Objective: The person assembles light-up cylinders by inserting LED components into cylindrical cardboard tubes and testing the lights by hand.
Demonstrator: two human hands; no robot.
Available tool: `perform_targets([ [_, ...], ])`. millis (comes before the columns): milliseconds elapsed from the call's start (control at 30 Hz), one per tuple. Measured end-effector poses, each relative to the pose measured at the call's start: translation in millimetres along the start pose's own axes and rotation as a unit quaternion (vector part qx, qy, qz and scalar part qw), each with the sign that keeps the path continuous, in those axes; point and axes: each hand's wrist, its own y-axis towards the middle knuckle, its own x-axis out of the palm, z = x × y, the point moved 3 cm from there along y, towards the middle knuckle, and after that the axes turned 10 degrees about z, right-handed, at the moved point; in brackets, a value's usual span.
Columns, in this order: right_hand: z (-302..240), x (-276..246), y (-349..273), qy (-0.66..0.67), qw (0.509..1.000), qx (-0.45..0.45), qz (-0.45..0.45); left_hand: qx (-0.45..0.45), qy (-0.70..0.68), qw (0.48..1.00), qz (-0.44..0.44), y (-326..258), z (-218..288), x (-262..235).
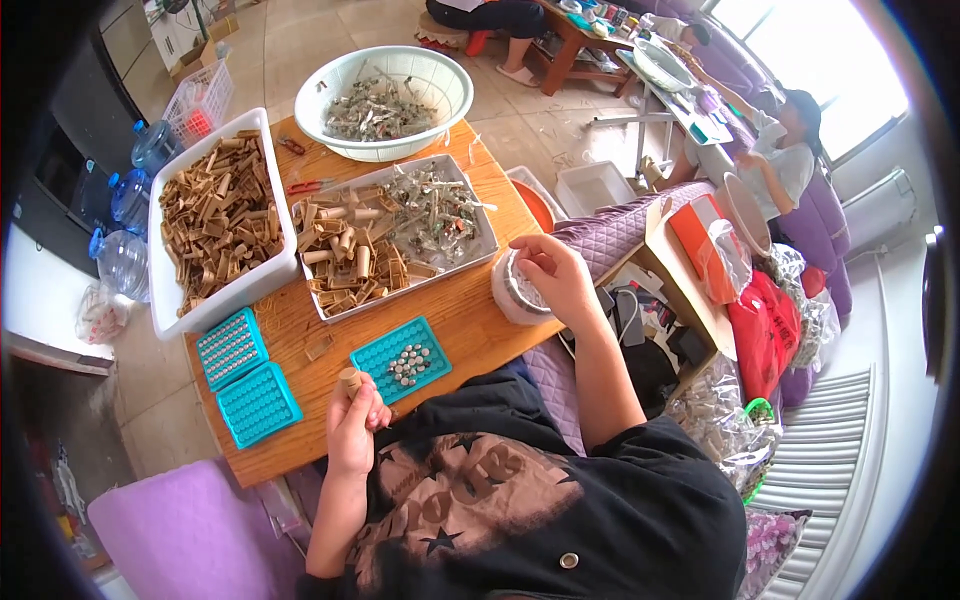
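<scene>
1. Black shirt (560,500) with a brown print fills the lower frame, nearest the lens; both forearms rise from it.
2. Wooden table (470,320) carries everything else, and a purple quilt (610,225) lies at its right edge.
3. White bowl (385,100) of grey scraps stands at the far edge.
4. White tray (160,240) on the left is heaped with brown tubes; a grey tray (480,250) beside it holds tubes and silvery scraps.
5. Three teal racks lie near the front edge: two (245,375) to the left, one (400,360) with small metal pieces just right of the left hand.
6. Right hand (555,275) rests, fingers curled, on the rim of a small round tub (510,290); whether it grips anything I cannot tell.
7. Left hand (355,420) is closed around a tube (349,379), upright, its top poking above the fingers.
</scene>
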Motion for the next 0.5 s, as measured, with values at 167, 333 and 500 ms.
perform_targets([
  [167, 12, -9, 4, -0.195, 0.976, -0.068, 0.063, -0.007, -0.008, 1.0, -0.025, -1, 2, 10],
  [333, 12, -6, -3, -0.167, 0.984, -0.062, 0.022, -0.012, -0.007, 1.0, -0.005, 0, -5, 3],
  [500, 12, -11, -4, -0.194, 0.98, -0.029, 0.011, -0.018, -0.018, 1.0, 0.001, 0, -4, 3],
])
